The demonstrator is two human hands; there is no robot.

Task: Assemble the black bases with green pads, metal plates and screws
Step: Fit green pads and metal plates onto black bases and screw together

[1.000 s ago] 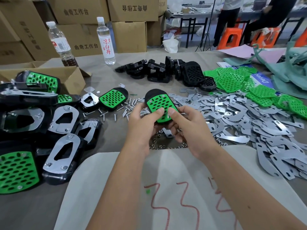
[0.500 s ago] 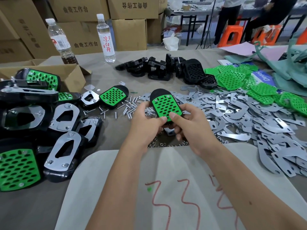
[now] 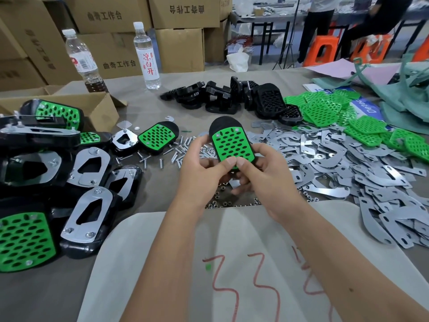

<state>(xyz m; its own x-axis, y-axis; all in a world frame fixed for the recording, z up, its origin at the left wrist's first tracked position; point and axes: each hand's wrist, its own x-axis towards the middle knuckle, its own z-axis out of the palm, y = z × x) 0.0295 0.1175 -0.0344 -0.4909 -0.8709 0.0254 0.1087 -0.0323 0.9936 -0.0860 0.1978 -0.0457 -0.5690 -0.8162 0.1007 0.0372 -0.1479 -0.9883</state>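
Left hand (image 3: 204,169), right hand (image 3: 267,173): both gripping one black base (image 3: 224,125) above the table, thumbs pinched together on the near edge of its green pad (image 3: 233,147). Advice: keep pad flush, holes aligned, before screwing. Loose screws (image 3: 178,151) just left; metal plates (image 3: 336,163) heaped right.

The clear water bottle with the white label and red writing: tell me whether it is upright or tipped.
Upright. The clear water bottle stands on its base on the grey table, white cap at the top.
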